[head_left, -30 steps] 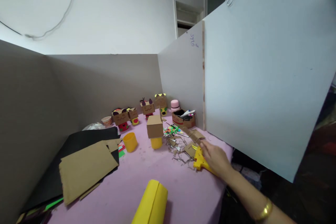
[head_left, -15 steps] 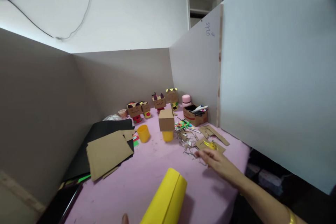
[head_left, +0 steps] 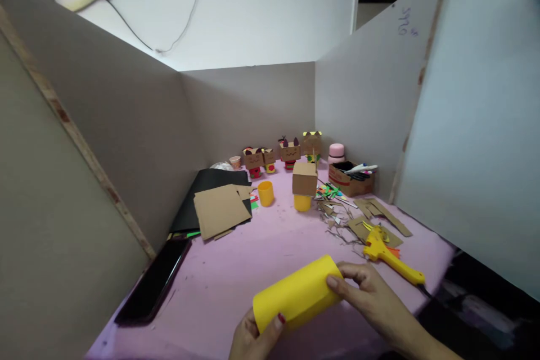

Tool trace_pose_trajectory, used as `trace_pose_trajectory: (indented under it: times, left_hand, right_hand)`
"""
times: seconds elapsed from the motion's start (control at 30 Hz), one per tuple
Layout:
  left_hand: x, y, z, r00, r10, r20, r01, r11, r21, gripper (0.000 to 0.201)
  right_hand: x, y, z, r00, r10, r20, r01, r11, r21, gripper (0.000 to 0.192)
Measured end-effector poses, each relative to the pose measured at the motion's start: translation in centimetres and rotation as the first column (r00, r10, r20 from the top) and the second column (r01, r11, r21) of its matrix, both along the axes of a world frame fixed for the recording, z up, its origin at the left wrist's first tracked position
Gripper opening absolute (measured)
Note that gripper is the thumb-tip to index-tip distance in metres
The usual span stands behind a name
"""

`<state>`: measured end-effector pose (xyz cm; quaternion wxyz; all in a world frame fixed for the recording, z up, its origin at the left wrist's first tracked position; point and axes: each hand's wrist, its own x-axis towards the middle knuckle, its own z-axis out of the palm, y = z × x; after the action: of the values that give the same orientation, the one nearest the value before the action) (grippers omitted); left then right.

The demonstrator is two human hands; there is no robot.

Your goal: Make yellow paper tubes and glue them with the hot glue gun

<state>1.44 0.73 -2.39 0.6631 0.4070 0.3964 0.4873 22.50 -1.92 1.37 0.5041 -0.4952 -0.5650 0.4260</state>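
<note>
our right hand [head_left: 369,298] has come across from near the yellow glue gun [head_left: 390,259] to join our left hand [head_left: 253,340] on the yellow roll [head_left: 297,295], which has swung from pointing away to lying slantwise before us. we grasp it at both ends, thumbs on its near side; it spans between our hands, over the near part of the pink table [head_left: 228,281]. we judge this step as steadying the roll, and handling it calls for light, even pressure. farther out stands the cardboard box [head_left: 304,180] on its yellow base [head_left: 302,203].
</note>
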Motion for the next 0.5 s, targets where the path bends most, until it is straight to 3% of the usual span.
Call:
trace_pose_trajectory:
  times: [0.1, 0.2, 0.33, 0.5]
  left_hand:
    - [0.5, -0.6, 0.6, 0.995, 0.033, -0.098, -0.025, 0.997, 0.079, 0.045]
    - [0.6, -1.3, 1.4, 0.996, 0.03, -0.079, -0.022, 0.995, 0.096, 0.041]
    - [0.8, -1.6, 1.8, 0.996, 0.04, -0.081, -0.033, 0.996, 0.084, 0.037]
    - [0.7, -1.3, 1.9, 0.999, -0.027, -0.019, 0.029, 0.996, 0.081, 0.033]
  right_hand:
    - [-1.1, -0.4, -0.2, 0.983, 0.136, -0.123, -0.147, 0.986, -0.08, 0.034]
    - [-2.0, -0.6, -0.4, 0.938, 0.224, -0.264, -0.262, 0.958, -0.116, 0.035]
    - [-2.2, -0.9, -0.6, 0.937, 0.185, -0.296, -0.226, 0.968, -0.107, 0.035]
    - [-1.6, -1.0, -0.9, 0.934, 0.184, -0.307, -0.237, 0.961, -0.145, 0.041]
